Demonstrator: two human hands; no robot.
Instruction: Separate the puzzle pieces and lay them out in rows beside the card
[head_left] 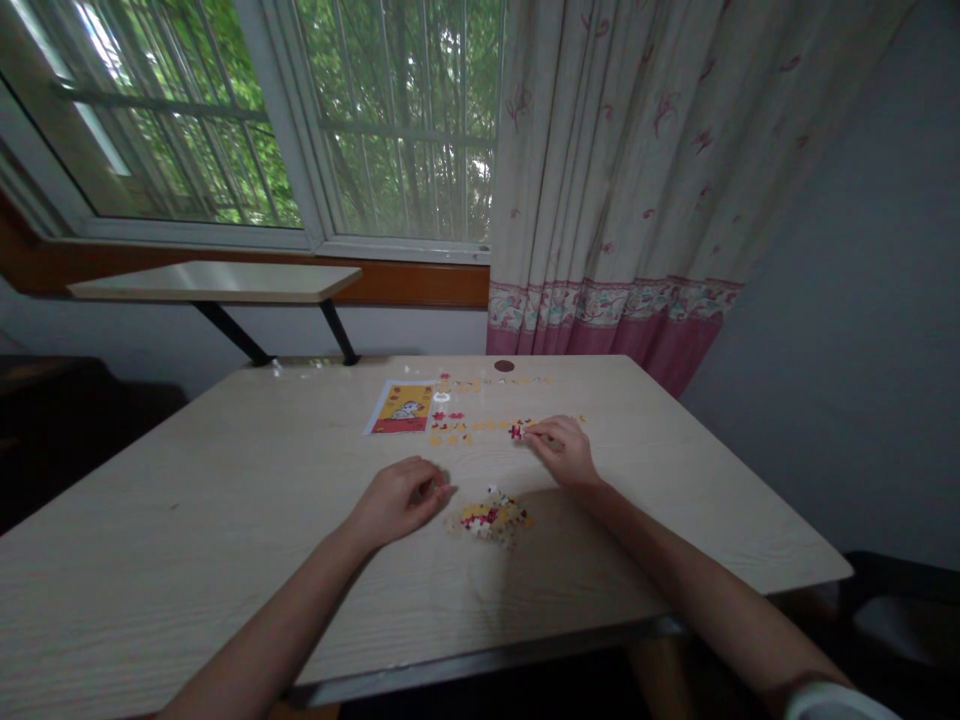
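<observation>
My right hand reaches over the middle of the table, its thumb and fingertips pinched on a small red jigsaw piece. That piece is at the right part of a row of yellow jigsaw pieces. My left hand rests on the table, fingers curled and thumb close to them; whether anything small is in it, I cannot make out. Just right of it lies a loose pile of jigsaw pieces, red, yellow and white. A picture sheet with a white animal on yellow and red lies beyond my left hand.
Farther back, another line of pieces runs across the wooden table. A dark round disc lies by the far edge. At the back left a raised shelf stands on black legs. A curtain hangs behind the table.
</observation>
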